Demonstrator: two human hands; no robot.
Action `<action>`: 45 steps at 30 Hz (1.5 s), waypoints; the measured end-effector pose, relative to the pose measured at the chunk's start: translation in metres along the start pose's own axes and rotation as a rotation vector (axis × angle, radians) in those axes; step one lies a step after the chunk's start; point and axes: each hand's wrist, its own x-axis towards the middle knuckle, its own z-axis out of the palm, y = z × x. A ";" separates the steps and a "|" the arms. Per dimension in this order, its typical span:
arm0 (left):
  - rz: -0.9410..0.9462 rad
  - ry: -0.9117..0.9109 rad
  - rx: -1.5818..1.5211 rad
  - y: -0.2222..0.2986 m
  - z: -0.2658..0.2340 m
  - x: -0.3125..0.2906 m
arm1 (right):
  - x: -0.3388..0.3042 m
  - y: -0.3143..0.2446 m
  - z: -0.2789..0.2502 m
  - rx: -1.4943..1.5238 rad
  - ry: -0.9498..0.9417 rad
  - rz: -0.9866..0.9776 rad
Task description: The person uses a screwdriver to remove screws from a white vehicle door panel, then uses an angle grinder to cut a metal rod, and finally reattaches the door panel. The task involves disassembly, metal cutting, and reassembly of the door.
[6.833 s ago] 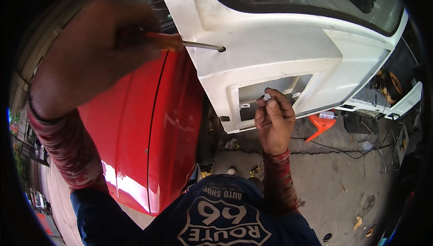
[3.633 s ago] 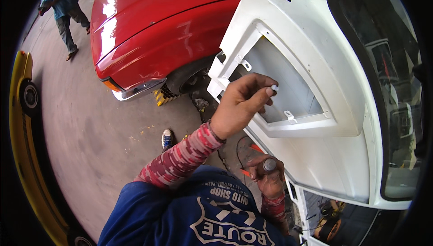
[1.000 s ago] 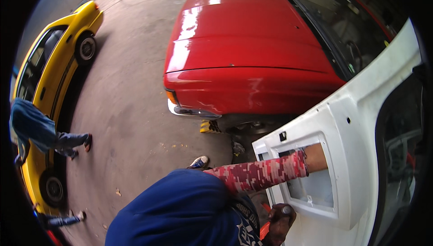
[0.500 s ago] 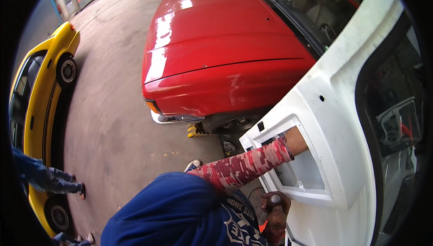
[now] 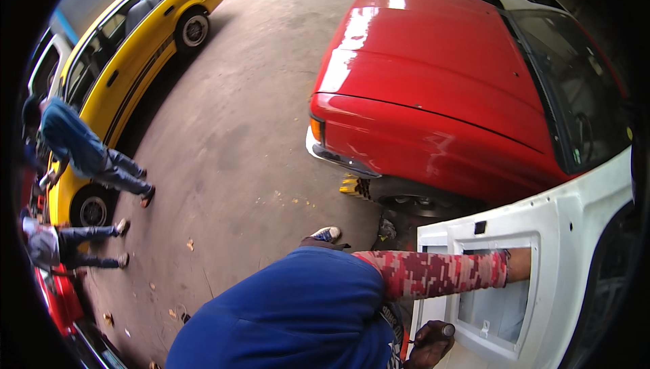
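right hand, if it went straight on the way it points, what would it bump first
Most likely the white panel: the right hand, gripping a round-ended tool, seems to point toward it. Depth is unclear, so I can't tell how close it is.

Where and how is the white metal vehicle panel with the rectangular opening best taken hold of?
Probably by the exposed upper stretch of its left edge, coming from the left. That straight border of the white metal vehicle panel is uncovered and looks wrappable, whereas the right side is broader and smoother, and the red-sleeved left forearm fills part of the rectangular opening.
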 end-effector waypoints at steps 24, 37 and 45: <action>-0.061 -0.049 0.004 -0.006 0.002 0.005 | 0.030 -0.005 0.005 -0.007 -0.160 0.025; 0.057 -0.065 0.353 0.000 -0.009 -0.003 | 0.018 -0.014 0.021 0.042 -0.132 0.149; 0.007 -0.065 0.368 0.007 -0.011 0.000 | 0.020 -0.023 0.028 0.048 -0.127 0.136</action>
